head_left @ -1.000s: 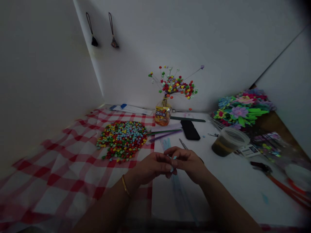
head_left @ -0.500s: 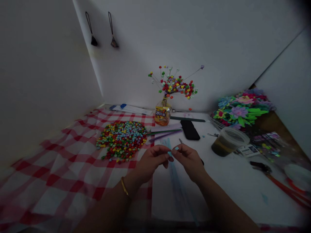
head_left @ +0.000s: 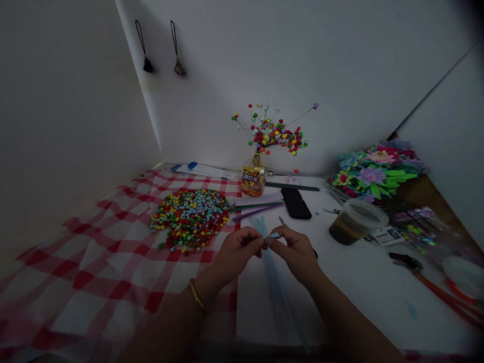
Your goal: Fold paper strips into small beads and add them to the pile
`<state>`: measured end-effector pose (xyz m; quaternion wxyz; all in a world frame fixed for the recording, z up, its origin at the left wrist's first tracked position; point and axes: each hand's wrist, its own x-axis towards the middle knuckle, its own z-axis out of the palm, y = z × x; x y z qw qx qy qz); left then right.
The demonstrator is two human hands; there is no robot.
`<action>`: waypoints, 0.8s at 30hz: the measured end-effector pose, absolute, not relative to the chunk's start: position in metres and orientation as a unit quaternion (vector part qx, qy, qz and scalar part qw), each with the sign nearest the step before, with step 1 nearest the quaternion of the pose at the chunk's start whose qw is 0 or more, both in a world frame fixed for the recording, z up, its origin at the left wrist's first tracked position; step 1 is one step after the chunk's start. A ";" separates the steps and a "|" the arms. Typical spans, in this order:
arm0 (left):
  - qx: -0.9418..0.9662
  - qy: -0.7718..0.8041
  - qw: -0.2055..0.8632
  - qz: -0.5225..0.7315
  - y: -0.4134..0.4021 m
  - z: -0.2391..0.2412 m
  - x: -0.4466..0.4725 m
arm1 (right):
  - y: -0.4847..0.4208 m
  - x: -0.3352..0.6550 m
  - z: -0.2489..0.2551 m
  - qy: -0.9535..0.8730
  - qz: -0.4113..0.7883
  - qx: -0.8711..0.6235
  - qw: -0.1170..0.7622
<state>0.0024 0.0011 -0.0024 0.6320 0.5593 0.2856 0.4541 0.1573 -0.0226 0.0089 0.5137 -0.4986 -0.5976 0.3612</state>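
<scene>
My left hand and my right hand meet over the white board, fingertips pinched together. Between them is a small light-blue paper strip; its short end sticks out above my right thumb, while the rest is hidden by the fingers. Below the hands lie several long light-blue paper strips, running toward the board's near edge. A large heap of tiny colourful folded paper stars rests on the checked cloth left of my left hand.
A bottle holds stems topped with paper stars at the back. Right of it lies a black phone. Farther right are a plastic tub, pliers and fuzzy flowers. Red-and-white checked cloth covers the left side.
My fingertips have drawn closer together around the light-blue strip. Its free end now points out to the right over my right thumb. Objects on the table have stayed put.
</scene>
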 end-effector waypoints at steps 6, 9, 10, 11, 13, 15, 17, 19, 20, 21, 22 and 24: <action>0.594 0.271 0.621 0.435 -0.001 -0.003 0.002 | -0.022 0.157 0.006 -0.482 0.525 -0.443 0.543; 0.555 0.253 0.642 0.466 -0.002 -0.002 0.003 | -0.022 0.157 0.006 -0.482 0.530 -0.436 0.545; 0.542 0.247 0.649 0.473 -0.002 -0.002 0.003 | -0.022 0.157 0.006 -0.485 0.521 -0.441 0.546; 0.533 0.243 0.655 0.477 -0.002 -0.002 0.003 | -0.022 0.156 0.006 -0.488 0.513 -0.447 0.547; 0.528 0.242 0.660 0.478 -0.001 -0.002 0.003 | -0.022 0.155 0.007 -0.488 0.505 -0.455 0.547; 0.525 0.243 0.656 0.484 0.000 -0.003 0.003 | -0.022 0.154 0.007 -0.480 0.513 -0.453 0.549; 0.518 0.242 0.655 0.493 0.000 -0.004 0.003 | -0.022 0.153 0.008 -0.469 0.533 -0.439 0.551; 0.509 0.240 0.660 0.498 0.001 -0.006 0.004 | -0.022 0.152 0.008 -0.456 0.555 -0.422 0.553; 0.504 0.238 0.663 0.500 0.001 -0.006 0.004 | -0.022 0.151 0.008 -0.451 0.565 -0.415 0.552; 0.499 0.235 0.666 0.502 0.001 -0.007 0.004 | -0.022 0.151 0.009 -0.448 0.572 -0.410 0.551; 0.496 0.233 0.669 0.502 0.001 -0.007 0.004 | -0.022 0.151 0.009 -0.448 0.577 -0.406 0.549; 0.494 0.224 0.674 0.501 0.000 -0.007 0.004 | -0.023 0.150 0.010 -0.455 0.581 -0.397 0.545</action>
